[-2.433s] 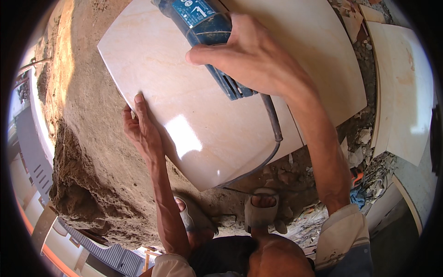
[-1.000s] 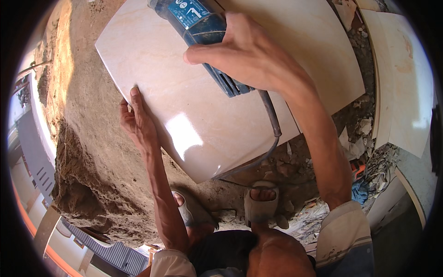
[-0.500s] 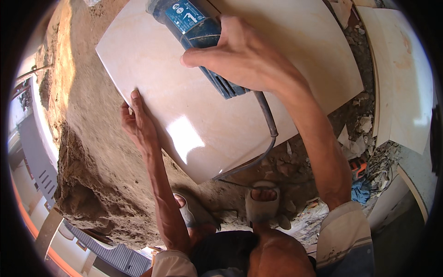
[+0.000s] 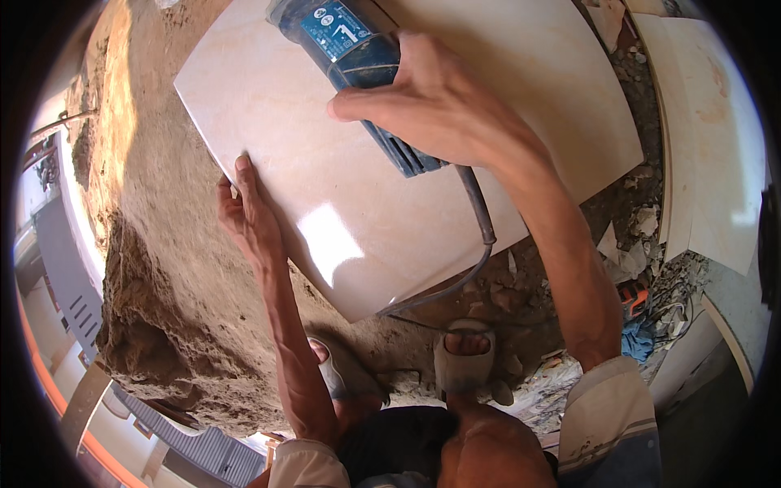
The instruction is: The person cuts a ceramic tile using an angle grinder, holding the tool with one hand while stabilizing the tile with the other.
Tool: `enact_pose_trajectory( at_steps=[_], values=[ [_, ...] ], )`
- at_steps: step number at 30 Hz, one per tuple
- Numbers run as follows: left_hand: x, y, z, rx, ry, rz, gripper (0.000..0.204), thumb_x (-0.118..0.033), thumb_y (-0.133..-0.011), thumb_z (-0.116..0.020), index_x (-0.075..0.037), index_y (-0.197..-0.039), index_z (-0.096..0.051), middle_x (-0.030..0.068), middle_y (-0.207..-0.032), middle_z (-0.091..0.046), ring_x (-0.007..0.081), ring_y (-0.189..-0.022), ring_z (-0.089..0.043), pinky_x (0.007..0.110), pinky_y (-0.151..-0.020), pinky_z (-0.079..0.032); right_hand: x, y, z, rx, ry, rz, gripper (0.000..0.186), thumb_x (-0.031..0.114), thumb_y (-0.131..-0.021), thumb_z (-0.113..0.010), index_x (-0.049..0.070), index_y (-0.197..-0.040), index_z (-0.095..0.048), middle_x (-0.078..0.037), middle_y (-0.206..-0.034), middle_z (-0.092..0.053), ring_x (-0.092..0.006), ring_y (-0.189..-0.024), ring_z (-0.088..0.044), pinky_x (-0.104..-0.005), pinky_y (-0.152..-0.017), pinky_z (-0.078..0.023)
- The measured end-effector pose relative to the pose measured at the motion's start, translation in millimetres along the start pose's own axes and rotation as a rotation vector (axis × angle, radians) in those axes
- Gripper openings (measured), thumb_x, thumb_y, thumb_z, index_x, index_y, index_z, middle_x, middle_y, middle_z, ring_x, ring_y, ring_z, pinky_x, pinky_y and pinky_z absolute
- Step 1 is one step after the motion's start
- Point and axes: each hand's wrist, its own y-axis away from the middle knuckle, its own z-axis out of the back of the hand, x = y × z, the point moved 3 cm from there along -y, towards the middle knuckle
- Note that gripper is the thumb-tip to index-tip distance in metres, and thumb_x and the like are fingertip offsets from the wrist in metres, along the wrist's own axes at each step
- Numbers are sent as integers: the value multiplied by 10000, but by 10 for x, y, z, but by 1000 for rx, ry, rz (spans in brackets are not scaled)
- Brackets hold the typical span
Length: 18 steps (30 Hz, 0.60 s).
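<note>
A large cream, glossy tile [image 4: 455, 195] lies tilted across the ground before me. At its left edge my left hand [image 4: 250, 213] grips it, thumb on the top face and fingers over the side. My right hand [image 4: 431, 102] is closed around the body of a blue corded grinder [image 4: 366, 61], held over the upper middle of the tile. Vent slots and a dark cord [image 4: 478, 207] show at the grinder's near end. Its far end runs toward the top of the picture, and any disc there is hidden or outside it.
Rough sandy ground [image 4: 171, 244] drops off at the left. More cream tiles [image 4: 712, 138] lie at the right, beside broken shards [image 4: 626, 252]. An orange and black tool [image 4: 633, 299] and a blue cloth [image 4: 637, 337] lie below them. My sandalled feet [image 4: 465, 350] stand near the tile's front edge.
The grinder and my right hand sit slightly farther right and lower in the picture. The whole view has shifted a little; both grips look the same.
</note>
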Motion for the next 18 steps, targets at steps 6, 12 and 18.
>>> enact_pose_trajectory(
  at_steps=[6, 12, 18],
  values=[
    [68, -40, 63, -4, -43, 12, 627, -636, -1037, -760, -42, -1234, -721, 94, -881, -798, 148, -686, -730, 379, -558, -608, 106, 68, 61, 103, -17, -70, 503, 459, -828, -812, -32, -927, -764, -242, -844, -771, -327, -774, -780, -437, -739, -621],
    [23, -2, 6, 13, -37, 46, 658, -636, -1038, -752, -27, -1286, -722, 140, -996, -813, 204, -818, -770, 416, -672, -641, 14, 120, 60, 37, -27, -45, 446, 446, -813, -816, 3, -807, -758, -217, -767, -753, -282, -700, -756, -431, -696, -609],
    [1, -7, 31, 57, -35, 89, 646, -612, -1055, -740, -18, -1307, -731, 167, -1127, -816, 244, -976, -789, 411, -818, -657, -9, 179, 44, 33, 0, -82, 486, 456, -813, -814, -18, -909, -768, -245, -824, -766, -304, -748, -770, -442, -716, -608]
  ],
)
